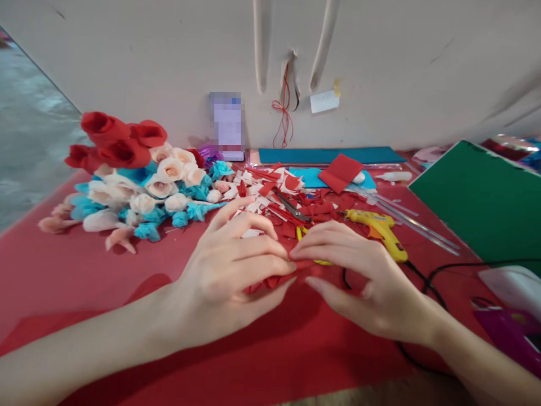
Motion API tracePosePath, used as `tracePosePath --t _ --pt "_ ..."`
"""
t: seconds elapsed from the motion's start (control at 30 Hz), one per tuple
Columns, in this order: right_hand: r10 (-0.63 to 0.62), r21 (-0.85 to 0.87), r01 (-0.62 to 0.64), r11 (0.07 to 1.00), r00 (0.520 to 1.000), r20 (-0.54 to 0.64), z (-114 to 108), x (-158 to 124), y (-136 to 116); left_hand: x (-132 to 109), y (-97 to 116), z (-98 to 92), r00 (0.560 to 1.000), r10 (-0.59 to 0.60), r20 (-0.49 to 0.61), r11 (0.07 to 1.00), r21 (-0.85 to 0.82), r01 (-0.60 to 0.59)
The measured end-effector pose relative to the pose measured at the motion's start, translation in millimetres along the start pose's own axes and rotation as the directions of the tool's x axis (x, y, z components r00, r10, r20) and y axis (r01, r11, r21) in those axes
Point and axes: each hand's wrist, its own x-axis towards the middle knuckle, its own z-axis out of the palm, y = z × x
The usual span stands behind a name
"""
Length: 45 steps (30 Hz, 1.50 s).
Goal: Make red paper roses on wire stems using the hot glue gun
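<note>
My left hand [236, 270] is curled over a small piece of red crepe paper [273, 281], part of which shows between the fingers and thumb; the rest is hidden. My right hand [359, 276] meets it from the other side, its fingertips close to the left fingertips. A gap shows between the right thumb and fingers, with nothing visible held in it. Both hands are above a large red sheet [338, 349]. Just beyond them lie scissors [291, 207] with yellow handles, among red and white paper scraps [274, 183].
Paper flowers in red [124, 155], cream and blue are heaped at the left. A yellow glue gun [382, 228] lies at the right, its black cord [426, 282] running past my right wrist. Behind stand a phone [228, 127] and a red square [341, 172]; a green board [486, 208] is farther right.
</note>
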Motion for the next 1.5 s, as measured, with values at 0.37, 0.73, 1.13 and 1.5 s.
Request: tracePosePath --t 0.37,0.73,1.13,1.5 --pt "0.117 0.111 -0.111 0.988 0.992 -0.043 7 -2 -3 2 3 0.1 1.000 -0.026 -0.013 0.997 -0.068 0.025" --pt "0.247 -0.007 -0.247 0.969 0.969 -0.027 -14 -2 8 11 -2 -13.9 0.987 -0.043 -0.154 0.992 -0.122 0.024" --pt "0.572 0.522 -0.523 0.674 0.816 0.080 -14 2 42 9 -21 -27.4 0.911 -0.299 -0.283 0.902 -0.395 0.173" --pt "0.557 0.828 -0.462 0.317 0.798 0.231 -10 1 36 7 -32 -8.1 0.878 -0.461 -0.128 0.713 -0.642 0.281"
